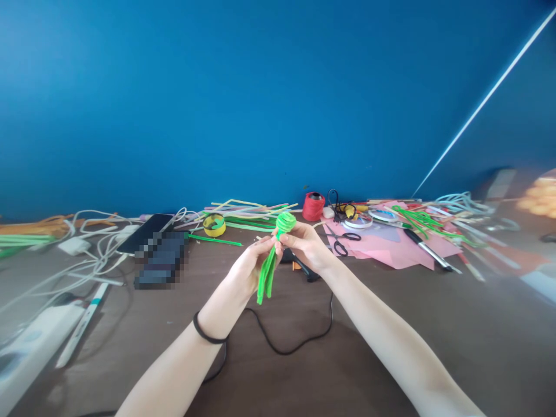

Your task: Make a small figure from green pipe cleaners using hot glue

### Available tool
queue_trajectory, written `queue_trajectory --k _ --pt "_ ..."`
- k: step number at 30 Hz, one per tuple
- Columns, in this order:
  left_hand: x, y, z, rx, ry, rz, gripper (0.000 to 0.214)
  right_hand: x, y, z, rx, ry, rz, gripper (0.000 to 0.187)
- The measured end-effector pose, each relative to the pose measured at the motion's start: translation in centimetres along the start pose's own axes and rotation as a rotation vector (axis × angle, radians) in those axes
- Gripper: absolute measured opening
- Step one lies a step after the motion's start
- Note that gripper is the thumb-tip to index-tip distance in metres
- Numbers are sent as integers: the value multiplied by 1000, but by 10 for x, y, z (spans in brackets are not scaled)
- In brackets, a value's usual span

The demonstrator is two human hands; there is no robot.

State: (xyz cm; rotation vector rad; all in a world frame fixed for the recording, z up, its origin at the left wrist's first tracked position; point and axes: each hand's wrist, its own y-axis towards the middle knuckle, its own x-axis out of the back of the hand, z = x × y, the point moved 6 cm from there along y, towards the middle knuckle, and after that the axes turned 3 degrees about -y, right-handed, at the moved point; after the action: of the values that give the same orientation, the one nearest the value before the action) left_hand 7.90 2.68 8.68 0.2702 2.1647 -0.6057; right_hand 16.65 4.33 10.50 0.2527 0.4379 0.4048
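Observation:
Between my two hands, raised over the middle of the table, is a bundle of bright green pipe cleaners. Its top is coiled into a round head, and several straight ends hang down below my fingers. My left hand pinches the stems just under the coil. From the other side, the thumb and fingers of my right hand close on the base of the coil. Behind my right hand lies a black tool with a cord, perhaps a glue gun, partly hidden.
Along the blue wall lie loose pipe cleaners, yellow tape, a red spool, scissors and pink paper. At left are phones, white cables, a marker and a power strip. A black cord crosses the table.

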Motion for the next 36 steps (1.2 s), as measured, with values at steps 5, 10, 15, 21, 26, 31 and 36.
queue_trajectory --k 5,10,15,21,26,31,36 --pt "-3 -4 4 122 -31 97 21 -2 -2 4 5 -22 68 16" --pt "-7 -8 6 164 -2 183 16 -4 -5 5 -2 -4 103 16" --pt "-11 -4 -5 -37 271 301 9 -3 -3 1 -39 56 107 17" --pt "-9 -2 -17 -285 543 233 17 5 1 -1 -3 58 -28 18" --pt "-12 -4 -15 -310 625 258 21 0 0 -5 -60 77 5 23" --pt "-8 0 -15 -276 622 317 20 -2 -1 -8 -49 59 80 25" --pt "-7 0 -14 -257 647 326 21 -3 -1 -10 -39 53 117 22"
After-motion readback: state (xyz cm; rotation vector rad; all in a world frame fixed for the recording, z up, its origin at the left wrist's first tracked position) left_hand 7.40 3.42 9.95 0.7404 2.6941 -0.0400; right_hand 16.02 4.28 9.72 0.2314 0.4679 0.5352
